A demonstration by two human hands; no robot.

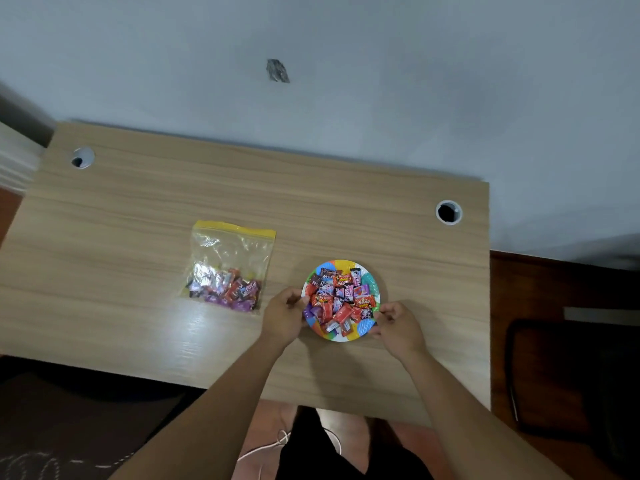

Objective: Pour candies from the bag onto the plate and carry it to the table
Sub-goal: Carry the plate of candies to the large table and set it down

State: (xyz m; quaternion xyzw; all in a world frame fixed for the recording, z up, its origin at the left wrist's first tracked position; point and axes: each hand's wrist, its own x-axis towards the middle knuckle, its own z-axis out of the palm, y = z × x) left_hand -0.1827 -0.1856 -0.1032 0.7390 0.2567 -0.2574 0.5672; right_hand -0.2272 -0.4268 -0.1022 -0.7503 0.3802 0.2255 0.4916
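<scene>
Both hands are on the plate [367, 279]: my left hand [284, 315] pinches the rim on its left side, thumb and fingers curled closed on the edge, and my right hand [398, 323] does the same on the lower right rim. Whether either grip reaches under the plate I cannot tell.

The plate sits on the desk [138, 209], towards the front edge and right of the middle, heaped with wrapped candies [341, 297]. They overlap too much to count; I would say a few dozen. The bag [230, 265] lies flat just left of the plate, apart from it, its yellow zip strip pointing to the back edge, with a smaller share of candies left in its bottom.

So the pouring looks done to me, and I judge the carrying to be the step in hand. Next I need to lift evenly with both hands and keep the plate level, because the heap is high and the plate looks thin and easy to bend.

By count: one plate, one bag, two hands, and two round cable holes [449, 212] at the desk's back corners.
</scene>
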